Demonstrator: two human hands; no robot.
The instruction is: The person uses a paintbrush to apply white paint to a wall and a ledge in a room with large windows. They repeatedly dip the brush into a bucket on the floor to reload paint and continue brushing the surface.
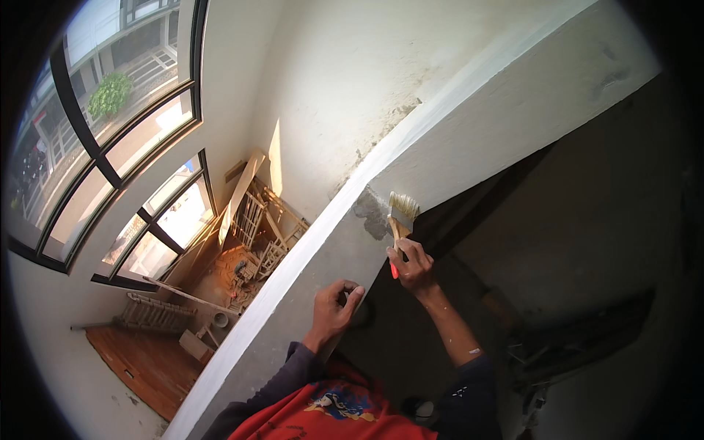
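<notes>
My right hand (413, 267) grips the wooden handle of a flat paintbrush (403, 214), whose tip is red. The pale bristles point up and lie over the grey wall face (473, 137), beside a dark grey patch (373, 213). Whether the bristles touch the wall, I cannot tell. To the left, my left hand (335, 308) rests near the lower edge of the wall face, fingers curled towards the thumb with a gap between them and nothing visible held. A bright white edge (297, 258) runs diagonally along the wall top.
Far below on the left, planks (242, 190), wooden frames and rubble lie on the floor by black-framed windows (99, 159). A bucket (220, 319) stands near a brown wooden surface (143, 368). Beyond the wall on the right is a dark, deep-looking space (528, 247).
</notes>
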